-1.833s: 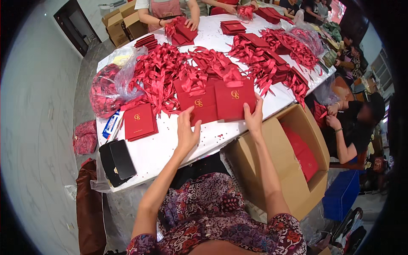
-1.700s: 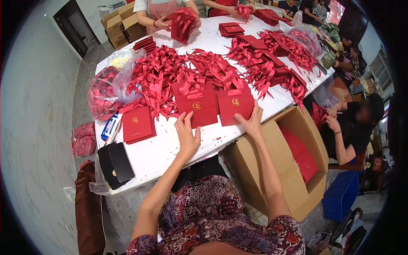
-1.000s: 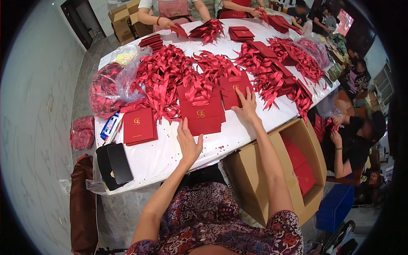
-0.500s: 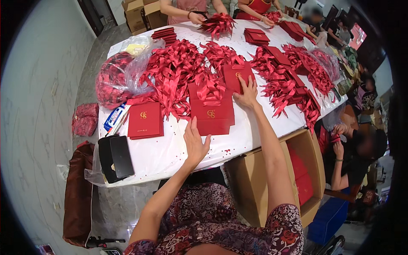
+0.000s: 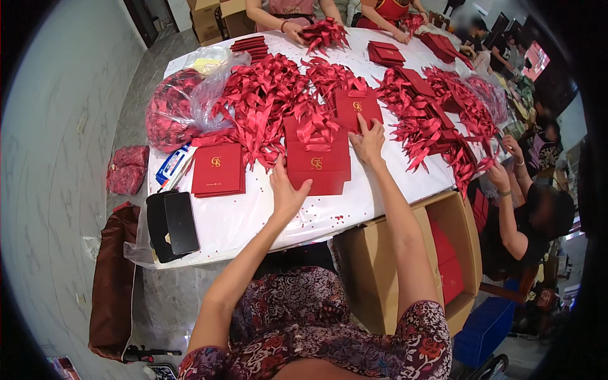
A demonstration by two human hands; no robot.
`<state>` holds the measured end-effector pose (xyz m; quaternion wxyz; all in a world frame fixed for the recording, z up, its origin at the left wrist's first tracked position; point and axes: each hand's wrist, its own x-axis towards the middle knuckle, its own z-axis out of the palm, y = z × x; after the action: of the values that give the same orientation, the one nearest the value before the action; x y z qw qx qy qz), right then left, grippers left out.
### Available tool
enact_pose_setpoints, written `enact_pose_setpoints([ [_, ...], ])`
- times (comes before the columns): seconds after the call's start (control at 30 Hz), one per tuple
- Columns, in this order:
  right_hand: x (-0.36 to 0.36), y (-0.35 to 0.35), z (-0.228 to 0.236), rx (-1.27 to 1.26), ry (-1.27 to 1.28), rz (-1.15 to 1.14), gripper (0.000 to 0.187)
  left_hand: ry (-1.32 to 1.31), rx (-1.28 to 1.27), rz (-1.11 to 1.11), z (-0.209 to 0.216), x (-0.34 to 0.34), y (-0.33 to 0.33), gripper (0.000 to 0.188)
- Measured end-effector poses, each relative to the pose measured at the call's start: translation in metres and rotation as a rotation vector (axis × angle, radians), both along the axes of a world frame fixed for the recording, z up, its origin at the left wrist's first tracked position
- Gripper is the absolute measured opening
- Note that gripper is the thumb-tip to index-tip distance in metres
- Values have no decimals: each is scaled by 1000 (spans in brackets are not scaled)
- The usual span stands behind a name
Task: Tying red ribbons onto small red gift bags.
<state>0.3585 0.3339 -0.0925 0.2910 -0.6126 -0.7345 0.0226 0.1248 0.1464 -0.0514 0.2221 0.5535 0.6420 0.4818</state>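
Flat red paper gift bags with ribbon handles lie in front of me. My left hand (image 5: 289, 194) is open, its fingers along the left edge of the nearest gift bag (image 5: 316, 174), which has a gold emblem and lies on other red bags. Just right of it, my right hand (image 5: 369, 145) is open, with fingertips at the lower right part of a second gift bag (image 5: 356, 104). Neither hand grips anything. Loops of red ribbon (image 5: 313, 130) lie over the bag beneath. A neat stack of red bags (image 5: 218, 170) sits to the left.
Heaped red ribbons (image 5: 263, 95) and a clear plastic bag (image 5: 209, 101) cover the table's far left. A phone (image 5: 182, 223) lies near left. More ribboned bags (image 5: 437, 117) spread right. An open cardboard box (image 5: 405, 266) stands by my right arm. Co-workers' hands (image 5: 294, 31) work opposite.
My right hand has slid down from the second bag's face to its lower edge. My left hand has shifted slightly up along the nearest bag. At right, a co-worker's hands have risen toward the ribbons.
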Motion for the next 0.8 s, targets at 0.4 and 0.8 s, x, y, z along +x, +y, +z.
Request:
enact_pose_setpoints([
  [0.4, -14, 42, -6, -119, 16, -66, 73, -177, -112, -126, 4, -11, 30, 101],
  [0.8, -47, 75, 3, -164, 72, -87, 68, -293, -187, -138, 14, -13, 28, 90],
])
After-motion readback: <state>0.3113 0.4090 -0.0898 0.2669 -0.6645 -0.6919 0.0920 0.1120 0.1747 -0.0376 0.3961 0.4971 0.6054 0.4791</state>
